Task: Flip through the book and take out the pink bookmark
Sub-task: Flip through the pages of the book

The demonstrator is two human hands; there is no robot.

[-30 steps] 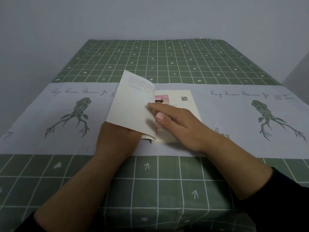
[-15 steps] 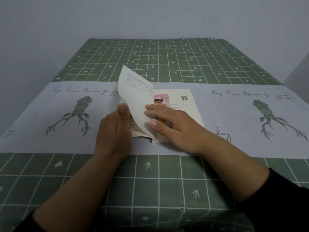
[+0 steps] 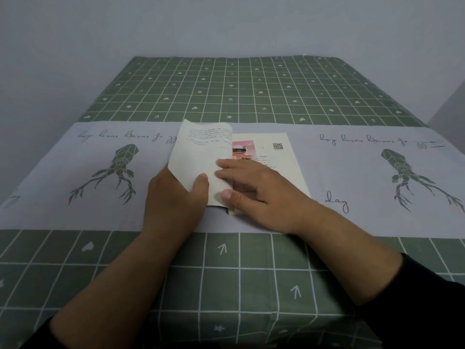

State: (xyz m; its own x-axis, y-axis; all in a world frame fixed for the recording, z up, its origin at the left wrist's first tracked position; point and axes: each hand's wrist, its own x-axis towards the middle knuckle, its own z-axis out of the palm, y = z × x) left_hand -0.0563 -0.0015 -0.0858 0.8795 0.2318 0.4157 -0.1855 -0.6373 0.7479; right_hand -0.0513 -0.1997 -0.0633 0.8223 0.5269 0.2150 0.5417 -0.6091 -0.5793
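A small cream-paged book [image 3: 284,159] lies open in the middle of the table. A pink patch, apparently the pink bookmark [image 3: 242,149], shows on the right-hand page, partly hidden by a raised page [image 3: 198,157]. My left hand [image 3: 176,200] holds the lower edge of that raised page, thumb on top. My right hand [image 3: 261,190] lies flat on the right-hand page, its fingertips touching the raised page; it holds nothing.
The table wears a green checked cloth [image 3: 226,91] with a pale band [image 3: 75,159] printed with squid figures and script. A grey wall stands close behind the far edge.
The raised page has tipped further left and flattened. My left thumb has shifted onto its lower edge, and my right fingers have slid up along the page.
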